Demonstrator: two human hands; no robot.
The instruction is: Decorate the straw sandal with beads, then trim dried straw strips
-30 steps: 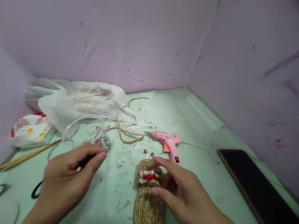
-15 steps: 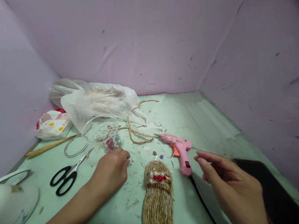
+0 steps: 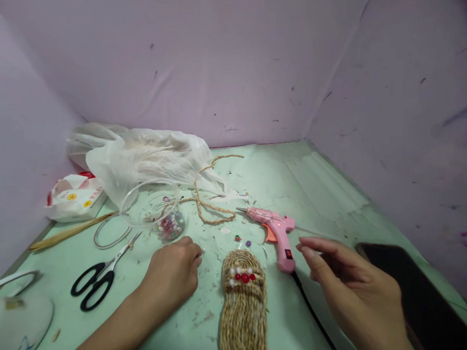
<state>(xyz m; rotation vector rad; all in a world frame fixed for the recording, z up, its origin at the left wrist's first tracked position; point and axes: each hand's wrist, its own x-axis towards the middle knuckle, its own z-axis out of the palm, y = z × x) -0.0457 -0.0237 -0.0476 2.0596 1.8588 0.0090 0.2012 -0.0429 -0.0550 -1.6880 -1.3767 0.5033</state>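
Observation:
A small woven jute slipper (image 3: 244,309) lies on the green table, its strap set with red and white beads. My left hand (image 3: 172,277) rests on the table just left of the slipper, fingers curled in a pinch at a small bead; what it holds is too small to name. My right hand (image 3: 353,292) hovers right of the slipper, fingers spread and empty, close to the pink glue gun (image 3: 275,231) and its black cord (image 3: 315,322).
A clear bowl of beads (image 3: 157,212), braided jute cord (image 3: 207,205), white plastic bag (image 3: 138,157), black scissors (image 3: 98,280), wire ring (image 3: 107,235) and a wooden stick (image 3: 65,232) lie at the left. A dark phone (image 3: 416,305) lies at the right. Lilac walls enclose the table.
My right hand left the slipper and lifted to the right near the glue gun. My left hand moved down onto the table beside the slipper and curled shut. The view shifted slightly.

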